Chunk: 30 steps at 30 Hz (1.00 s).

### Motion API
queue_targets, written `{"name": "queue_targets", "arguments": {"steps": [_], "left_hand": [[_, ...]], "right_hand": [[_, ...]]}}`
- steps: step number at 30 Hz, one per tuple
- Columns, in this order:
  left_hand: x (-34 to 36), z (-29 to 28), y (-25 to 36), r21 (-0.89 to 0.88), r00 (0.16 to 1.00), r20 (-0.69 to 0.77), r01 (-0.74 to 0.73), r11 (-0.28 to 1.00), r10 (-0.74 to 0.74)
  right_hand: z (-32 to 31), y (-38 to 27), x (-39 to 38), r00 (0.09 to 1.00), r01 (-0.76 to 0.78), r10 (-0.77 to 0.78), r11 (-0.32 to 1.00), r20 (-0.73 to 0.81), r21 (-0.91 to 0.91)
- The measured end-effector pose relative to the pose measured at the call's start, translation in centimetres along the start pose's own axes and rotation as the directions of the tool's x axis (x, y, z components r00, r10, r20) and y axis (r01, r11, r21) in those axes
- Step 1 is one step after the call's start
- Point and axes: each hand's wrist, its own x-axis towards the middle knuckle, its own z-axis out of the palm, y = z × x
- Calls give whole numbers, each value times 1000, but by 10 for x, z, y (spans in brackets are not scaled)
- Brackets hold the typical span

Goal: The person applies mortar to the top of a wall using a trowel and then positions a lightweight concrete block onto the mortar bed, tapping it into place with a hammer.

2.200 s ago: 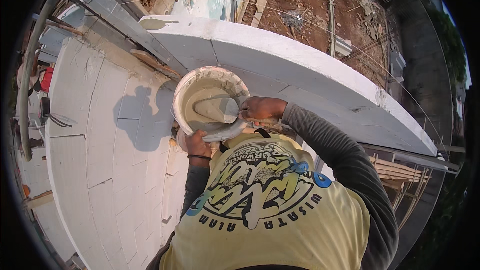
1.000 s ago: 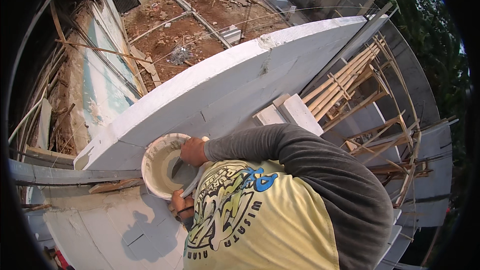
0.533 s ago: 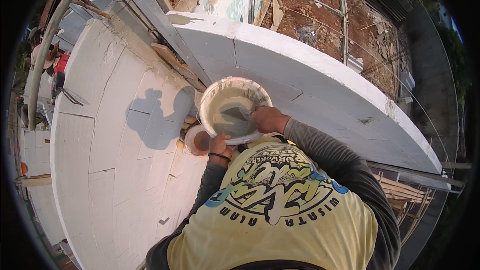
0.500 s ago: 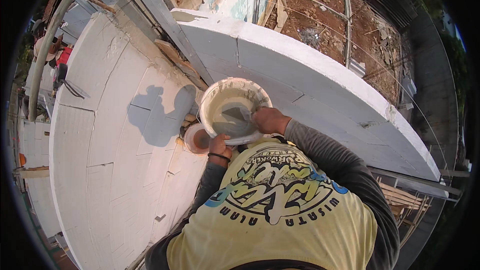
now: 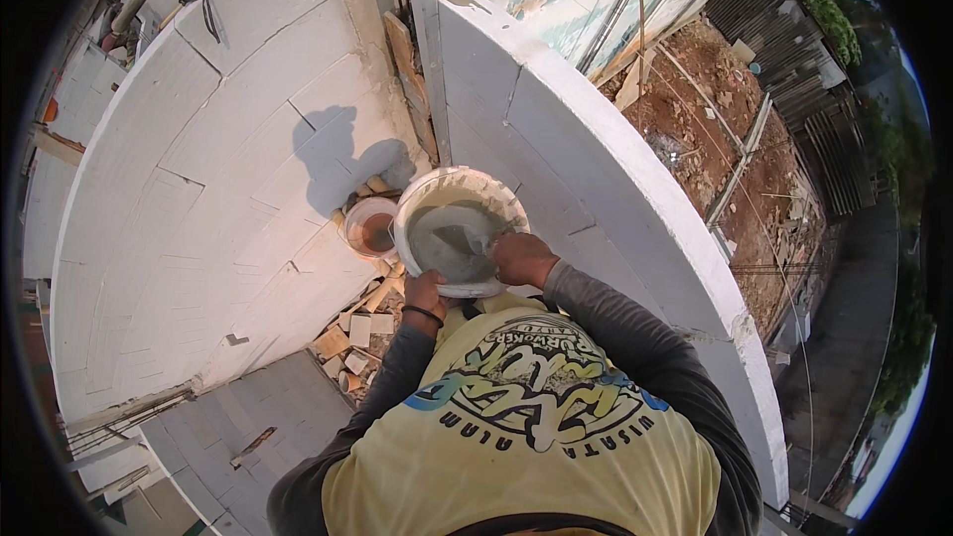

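A pale, mortar-smeared bucket [image 5: 508,201] is in front of my torso, with wet grey mortar [image 5: 442,260] in it. My left hand [image 5: 425,295] is closed on the bucket's near left rim, and a dark band circles that wrist. At the right side of the bucket, my right hand [image 5: 524,259] is closed round the handle of a trowel [image 5: 480,242]. The trowel's blade dips into the mortar, partly hidden by the mix and my fingers. Just left of the bucket stands a smaller pail [image 5: 349,225] with a reddish-brown inside.
White block walls rise on the left [image 5: 149,208] and right [image 5: 596,189], meeting near an upright metal post [image 5: 429,60]. Broken block and wood scraps [image 5: 355,337] lie on the ground below. Beyond the right wall are reddish soil [image 5: 685,109] and corrugated sheets [image 5: 745,30].
My view has swung, so the walls appear turned and the scraps below show. The bucket sits slightly lower and further left in view. Both hands keep their hold; the trowel remains in the mortar.
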Motion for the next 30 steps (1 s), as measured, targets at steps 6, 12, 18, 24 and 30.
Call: {"name": "queue_targets", "arguments": {"steps": [6,12,18,24,30], "left_hand": [[-5,-6,-40,-3,991,-83,-109,994,108],[7,-11,-49,16,991,-119,-66,998,67],[11,16,-33,51,989,-128,75,996,-68],[42,6,-8,146,980,32,190,971,-197],[86,-13,31,315,930,106,304,899,-351]], "right_hand": [[20,9,-56,974,-41,70,990,-216,135],[49,41,-68,975,-151,170,979,-144,136],[60,48,-82,945,-180,252,933,-209,313],[61,47,-70,910,-295,390,846,-138,445],[53,43,-51,879,-356,460,811,-130,464]]}}
